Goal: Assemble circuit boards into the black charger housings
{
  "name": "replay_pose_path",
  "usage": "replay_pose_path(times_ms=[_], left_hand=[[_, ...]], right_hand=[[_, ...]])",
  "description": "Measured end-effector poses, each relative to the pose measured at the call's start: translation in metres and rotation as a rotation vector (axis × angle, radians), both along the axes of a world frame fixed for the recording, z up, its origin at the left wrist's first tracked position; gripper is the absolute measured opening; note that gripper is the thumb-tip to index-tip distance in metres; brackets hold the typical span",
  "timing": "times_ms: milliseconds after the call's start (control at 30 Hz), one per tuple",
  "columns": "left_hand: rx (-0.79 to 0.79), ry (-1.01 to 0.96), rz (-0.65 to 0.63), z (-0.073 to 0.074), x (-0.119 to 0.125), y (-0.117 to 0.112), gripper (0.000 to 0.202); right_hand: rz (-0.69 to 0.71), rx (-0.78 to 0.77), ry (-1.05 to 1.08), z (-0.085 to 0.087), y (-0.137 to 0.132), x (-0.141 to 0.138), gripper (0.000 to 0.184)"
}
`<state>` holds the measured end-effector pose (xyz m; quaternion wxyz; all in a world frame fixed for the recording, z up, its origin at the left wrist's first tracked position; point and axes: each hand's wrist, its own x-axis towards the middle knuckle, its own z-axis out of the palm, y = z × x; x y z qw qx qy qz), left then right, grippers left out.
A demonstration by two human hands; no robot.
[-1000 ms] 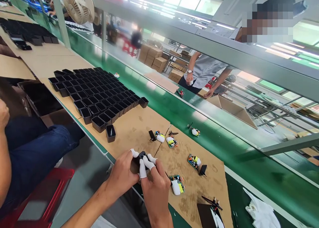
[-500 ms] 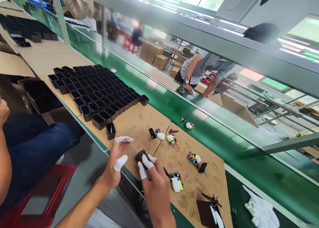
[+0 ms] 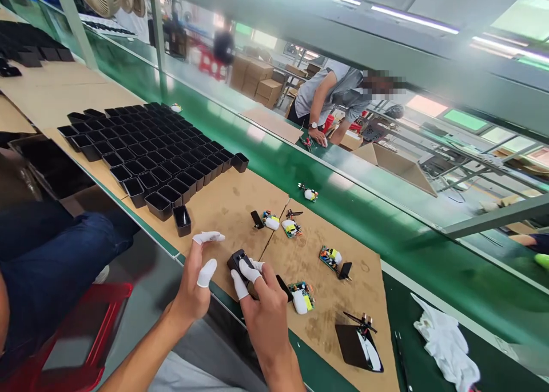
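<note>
My right hand, with white finger cots, pinches a small black plastic housing just above the cardboard mat. My left hand hovers beside it with fingers spread and holds nothing. Close by lie several small circuit boards with white parts: one board right of my right hand, a pair of boards farther out, another board to the right. A single black case stands apart from the block of open black cases.
A green conveyor belt runs behind the mats and carries one board. A white cloth lies at the right. Across the belt a person leans over cardboard boxes. A seated person's leg in jeans is at my left, over a red stool.
My left hand let go of the black housing and opened, moving left. My right hand keeps the housing. The person across the belt bent down; the board on the belt moved left.
</note>
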<state>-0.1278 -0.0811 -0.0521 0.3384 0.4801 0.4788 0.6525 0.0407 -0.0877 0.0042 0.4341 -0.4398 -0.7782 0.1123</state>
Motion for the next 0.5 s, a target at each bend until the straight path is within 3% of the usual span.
replay_pose_path(times_ms=[233,500], left_hand=[[0.016,0.002,0.006,-0.002,0.000,-0.001,0.033],[-0.004,0.016,0.042,-0.003,0.000,0.002,0.031]], right_hand=[[0.021,0.018,0.067,0.015,-0.001,0.003,0.029],[0.005,-0.371,0.390,-0.009,0.003,-0.002,0.009]])
